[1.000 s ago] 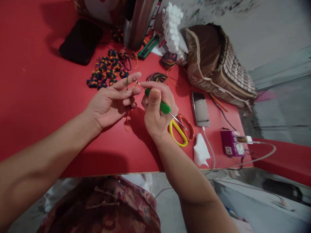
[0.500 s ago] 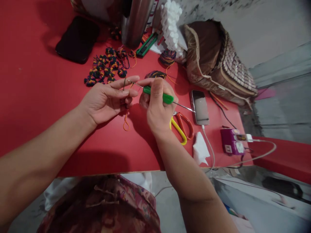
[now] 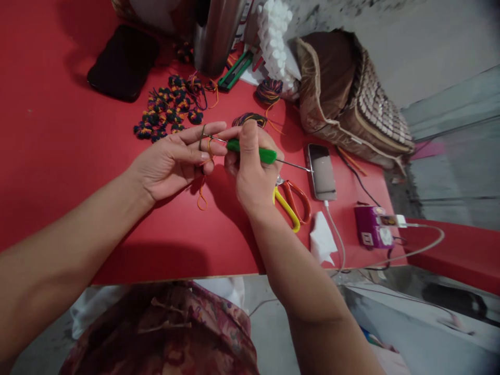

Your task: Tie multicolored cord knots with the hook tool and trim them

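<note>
My right hand (image 3: 255, 166) is closed around the green handle of a crochet hook (image 3: 267, 155), a thin metal shaft sticking out at each end. The left-hand tip of the hook reaches the yarn (image 3: 202, 200) at my left hand (image 3: 177, 161). That hand pinches the yarn between thumb and fingers, a dark strand looped over the index finger and an orange loop hanging below. Just beyond the hands lies a multicoloured yarn bundle (image 3: 250, 120). Several small dark and orange yarn pieces (image 3: 167, 109) are heaped behind my left hand.
Scissors (image 3: 297, 200) with yellow and red handles lie right of my right hand, near a charging phone (image 3: 322, 172) and white paper (image 3: 322, 239). A purple power adapter (image 3: 367, 227) sits at the right edge. Behind stand a brown bag (image 3: 332, 78), green cutter (image 3: 235, 71) and metal flask (image 3: 216, 39).
The hook and my right hand have shifted slightly left, its tip now nearer the dark strand on my left index finger. The left fingers have moved slightly around the yarn.
</note>
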`<state>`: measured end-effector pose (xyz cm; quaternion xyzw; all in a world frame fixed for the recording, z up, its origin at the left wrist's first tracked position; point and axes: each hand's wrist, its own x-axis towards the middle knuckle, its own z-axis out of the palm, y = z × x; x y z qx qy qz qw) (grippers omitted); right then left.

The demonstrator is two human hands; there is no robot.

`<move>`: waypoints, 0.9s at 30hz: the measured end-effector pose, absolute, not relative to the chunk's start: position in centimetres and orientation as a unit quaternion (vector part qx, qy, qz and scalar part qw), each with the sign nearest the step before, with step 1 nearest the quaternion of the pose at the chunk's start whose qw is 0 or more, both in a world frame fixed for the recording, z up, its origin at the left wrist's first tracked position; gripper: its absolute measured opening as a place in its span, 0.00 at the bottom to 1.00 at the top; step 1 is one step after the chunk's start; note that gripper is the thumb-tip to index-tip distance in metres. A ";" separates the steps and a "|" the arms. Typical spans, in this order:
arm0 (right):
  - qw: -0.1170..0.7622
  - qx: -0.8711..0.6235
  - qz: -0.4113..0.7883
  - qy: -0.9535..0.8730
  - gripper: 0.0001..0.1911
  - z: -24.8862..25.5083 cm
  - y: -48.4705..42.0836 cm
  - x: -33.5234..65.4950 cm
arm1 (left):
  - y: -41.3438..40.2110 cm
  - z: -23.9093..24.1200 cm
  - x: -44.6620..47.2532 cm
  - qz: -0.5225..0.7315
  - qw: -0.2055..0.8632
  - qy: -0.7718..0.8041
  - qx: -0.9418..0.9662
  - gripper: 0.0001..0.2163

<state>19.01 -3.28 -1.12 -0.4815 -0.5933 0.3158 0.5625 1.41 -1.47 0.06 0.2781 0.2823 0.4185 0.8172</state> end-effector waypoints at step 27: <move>0.475 -0.434 0.347 -0.682 0.11 -0.7 -3.5 19.4 | -1.2 0.3 1.7 0.489 0.776 0.299 0.263 0.15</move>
